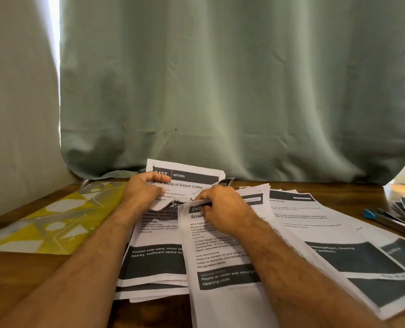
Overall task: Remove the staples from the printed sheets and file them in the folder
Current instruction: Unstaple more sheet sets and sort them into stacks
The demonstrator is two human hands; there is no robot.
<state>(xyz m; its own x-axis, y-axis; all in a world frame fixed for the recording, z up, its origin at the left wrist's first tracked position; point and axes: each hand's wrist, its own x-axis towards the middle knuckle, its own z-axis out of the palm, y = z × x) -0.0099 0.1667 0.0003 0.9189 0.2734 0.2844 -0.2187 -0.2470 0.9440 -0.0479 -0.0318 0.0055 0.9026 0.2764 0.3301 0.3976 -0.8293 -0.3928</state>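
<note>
Table: a wooden table (43,275) carries everything; its near edge is out of view
Sheets: printed sheets (220,268) lie fanned and overlapping across the middle and right, nearest the person; thin, limp paper, light and easy to tear, so I judge it best held close beside the stapled corner, not by a loose edge
Right hand: the right hand (222,209) rests on the top of the front sheet, fingers curled and pinching something dark and slim at the corner; too small to tell what it is
Left hand: the left hand (144,190) grips the bent-up top sheet (192,181), thumb over its heading, fingers curled behind; the corner between the hands looks ragged
Folder: a yellow folder (55,221) lies flat to the left, apart from the hands; nothing filed yet that I can see
Stapler: a blue-tipped stapler (386,218) lies at the far right, beside more papers
Backdrop: a green curtain (220,91) hangs behind the table
</note>
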